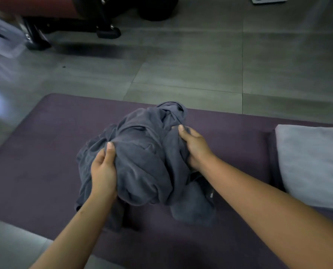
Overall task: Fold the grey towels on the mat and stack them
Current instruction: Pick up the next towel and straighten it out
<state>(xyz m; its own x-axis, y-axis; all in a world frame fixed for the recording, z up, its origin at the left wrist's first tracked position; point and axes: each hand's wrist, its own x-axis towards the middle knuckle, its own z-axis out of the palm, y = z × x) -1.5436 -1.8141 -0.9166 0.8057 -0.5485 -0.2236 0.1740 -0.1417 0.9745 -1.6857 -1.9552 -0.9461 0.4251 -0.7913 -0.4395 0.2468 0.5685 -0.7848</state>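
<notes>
A crumpled dark grey towel (146,162) lies bunched in a heap in the middle of the purple mat (45,148). My left hand (103,169) grips the heap's left side, thumb on top of a fold. My right hand (194,146) clutches the cloth on the heap's right side, fingers buried in it. A folded lighter grey towel (315,164) rests flat on the mat at the right edge of view, apart from both hands.
Grey floor tiles (181,70) stretch beyond the mat. Black equipment feet (108,33) and a red padded frame stand at the far left back. A pale plate with holes (266,0) lies at the top right.
</notes>
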